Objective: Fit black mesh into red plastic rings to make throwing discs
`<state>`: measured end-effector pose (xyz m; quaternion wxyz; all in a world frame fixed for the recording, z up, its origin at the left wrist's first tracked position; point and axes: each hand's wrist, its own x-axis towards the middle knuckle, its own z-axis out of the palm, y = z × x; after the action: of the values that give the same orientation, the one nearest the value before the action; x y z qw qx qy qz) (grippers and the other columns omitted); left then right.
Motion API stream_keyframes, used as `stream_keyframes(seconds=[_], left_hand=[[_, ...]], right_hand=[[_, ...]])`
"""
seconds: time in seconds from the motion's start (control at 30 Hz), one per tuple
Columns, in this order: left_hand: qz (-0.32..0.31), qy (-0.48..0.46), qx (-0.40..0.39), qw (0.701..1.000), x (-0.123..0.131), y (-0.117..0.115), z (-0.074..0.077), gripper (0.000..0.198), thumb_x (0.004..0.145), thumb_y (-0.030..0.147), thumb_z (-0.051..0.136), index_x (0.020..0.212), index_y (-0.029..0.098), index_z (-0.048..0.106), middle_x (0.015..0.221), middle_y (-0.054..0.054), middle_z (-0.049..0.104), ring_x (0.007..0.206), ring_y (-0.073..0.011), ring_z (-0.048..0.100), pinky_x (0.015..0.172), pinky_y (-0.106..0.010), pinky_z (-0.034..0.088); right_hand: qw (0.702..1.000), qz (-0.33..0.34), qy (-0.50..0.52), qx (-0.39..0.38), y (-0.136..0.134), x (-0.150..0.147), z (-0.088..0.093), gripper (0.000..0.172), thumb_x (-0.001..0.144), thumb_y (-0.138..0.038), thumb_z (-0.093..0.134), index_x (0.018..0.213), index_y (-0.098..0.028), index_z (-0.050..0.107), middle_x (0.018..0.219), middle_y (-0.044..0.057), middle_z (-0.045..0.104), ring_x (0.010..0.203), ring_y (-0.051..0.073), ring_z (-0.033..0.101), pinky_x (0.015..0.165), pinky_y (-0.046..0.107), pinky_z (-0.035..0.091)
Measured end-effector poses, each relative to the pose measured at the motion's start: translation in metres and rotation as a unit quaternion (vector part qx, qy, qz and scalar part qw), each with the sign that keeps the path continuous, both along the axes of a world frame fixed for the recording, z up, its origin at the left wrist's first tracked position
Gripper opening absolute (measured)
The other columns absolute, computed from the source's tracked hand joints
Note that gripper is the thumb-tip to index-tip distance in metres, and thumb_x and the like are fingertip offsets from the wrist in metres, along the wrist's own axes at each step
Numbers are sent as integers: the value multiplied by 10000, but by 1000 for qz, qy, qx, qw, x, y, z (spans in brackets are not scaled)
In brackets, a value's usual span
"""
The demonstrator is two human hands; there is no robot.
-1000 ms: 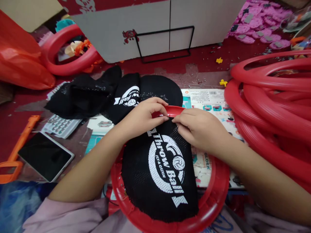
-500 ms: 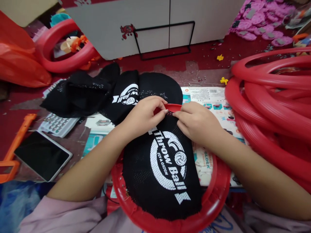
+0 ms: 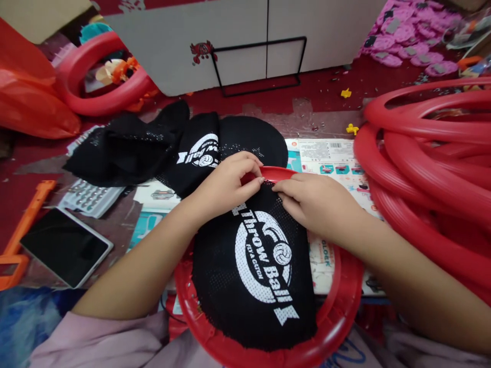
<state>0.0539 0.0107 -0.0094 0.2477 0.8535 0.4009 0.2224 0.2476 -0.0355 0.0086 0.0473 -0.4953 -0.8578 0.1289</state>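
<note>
A black mesh cloth (image 3: pixel 226 286) printed "Throw Ball" in white lies across a red plastic ring (image 3: pixel 345 312), whose near side rests against my lap. Its lower edge follows the ring's inside. At the ring's far rim, my left hand (image 3: pixel 238 176) pinches the cloth's upper edge between thumb and fingers. Close beside it, my right hand (image 3: pixel 310 199) has its fingers closed on the same edge, a little to the right. Red rim shows between and behind the two hands. Beyond my left hand lie more printed black cloths (image 3: pixel 253 135).
Smooth red rings (image 3: pixel 414 153) are stacked at the right. On the left are a phone-like tablet (image 3: pixel 65 245), an orange plastic frame (image 3: pixel 28 225), a calculator (image 3: pixel 92 197) and crumpled black cloth (image 3: pixel 118 148). A white board (image 3: pixel 238 46) with a black wire stand (image 3: pixel 261 66) stands behind.
My right hand has shifted slightly down and turned flatter, baring more of the red rim. The left hand stays nearly in place, still pinching the cloth's edge.
</note>
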Motion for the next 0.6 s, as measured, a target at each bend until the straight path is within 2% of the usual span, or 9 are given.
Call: stream_keyframes(seconds=[0.07, 0.17, 0.3, 0.4, 0.5, 0.6], left_hand=[[-31, 44, -4, 999, -6, -1, 5, 129, 871, 192, 499, 879, 135, 614, 1057, -86, 584, 995, -183, 565, 900, -331, 466], [-69, 123, -25, 990, -21, -2, 16, 266, 906, 271, 483, 1133, 159, 564, 1163, -98, 528, 1078, -211, 527, 946, -369, 447], [-63, 190, -41, 979, -37, -3, 27, 484, 882, 418, 529, 1311, 207, 459, 1173, -93, 514, 1025, -238, 552, 896, -391, 473], [-39, 189, -18, 981, -31, -4, 27, 425, 878, 420, 533, 1233, 186, 532, 1097, -95, 541, 972, -243, 565, 851, -396, 485], [-66, 122, -15, 990, -17, -5, 21, 240, 883, 278, 539, 1067, 148, 618, 1158, -107, 552, 1082, -227, 546, 939, -374, 456], [-82, 50, -50, 994, -8, -6, 15, 132, 865, 196, 559, 919, 134, 662, 1222, -105, 568, 1126, -194, 552, 977, -329, 436]], right_hand=[[998, -12, 3, -57, -3, 2, 8, 232, 872, -180, 502, 1008, -197, 689, 855, 60, 687, 772, 199, 597, 636, 283, 343], [995, -20, 3, -100, -8, 2, 16, 203, 846, -155, 524, 969, -208, 677, 818, 36, 686, 735, 185, 601, 611, 271, 330], [991, -44, 10, -128, -10, -1, 17, 259, 799, -151, 556, 1050, -180, 612, 765, 27, 658, 668, 176, 573, 577, 263, 313], [987, -75, 16, -140, -11, -5, 17, 280, 796, -175, 554, 1072, -166, 597, 746, 32, 644, 643, 171, 554, 564, 262, 301], [988, -81, 19, -132, -11, -6, 18, 141, 805, -185, 534, 888, -175, 647, 736, 37, 642, 644, 162, 537, 572, 267, 291], [988, -74, 57, -123, -10, -4, 21, 135, 826, -211, 521, 755, -174, 630, 689, 22, 617, 615, 140, 507, 560, 257, 284]])
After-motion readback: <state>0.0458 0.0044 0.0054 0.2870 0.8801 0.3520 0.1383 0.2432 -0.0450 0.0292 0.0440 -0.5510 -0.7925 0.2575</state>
